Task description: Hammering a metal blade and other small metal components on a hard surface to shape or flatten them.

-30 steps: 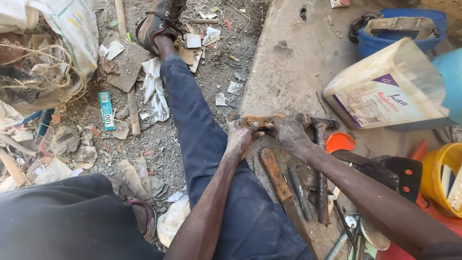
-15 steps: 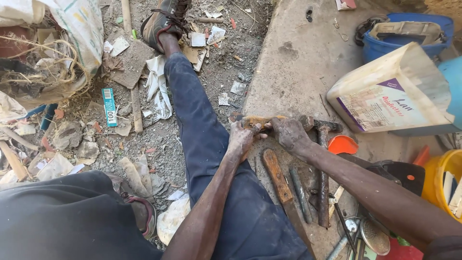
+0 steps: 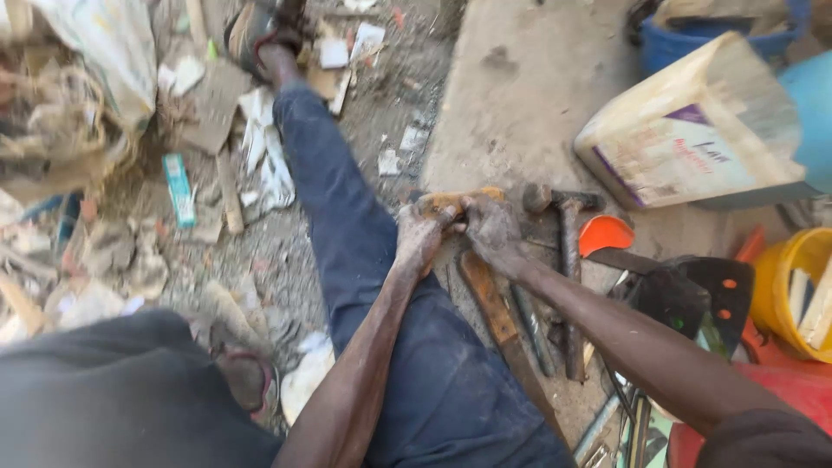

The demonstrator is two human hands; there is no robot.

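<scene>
while the view has drifted a little since the earlier pictures, the grip itself looks unchanged, and the lines below set that out.

change: the camera sits slightly differently than a second ago; the two hands stay together on the same spot by the knee.
left hand: the left hand [image 3: 422, 236] is curled down over the near end of the orange-brown piece [image 3: 451, 201], fingers closed on it.
right hand: the right hand [image 3: 492, 230] presses against the same piece from the other side, clamped too, knuckles touching the left.
piece: small, rusty orange, at the edge of the concrete slab [image 3: 520, 95], just beside the dark blue trouser leg [image 3: 347, 234]; what it is, i cannot tell.
meaning: with no shift in the hold, the work on the piece reads as ongoing, not finished or let go.
nearby: a hammer [image 3: 568, 260] lies just right of the hands, a long rusty blade [image 3: 494, 312] below them, an orange lid [image 3: 604, 234] beyond.
further off: a pale jerrycan [image 3: 693, 139] on its side, a yellow bucket [image 3: 793, 286], a blue tub [image 3: 693, 39].
ground: litter and scraps left of the leg.
</scene>
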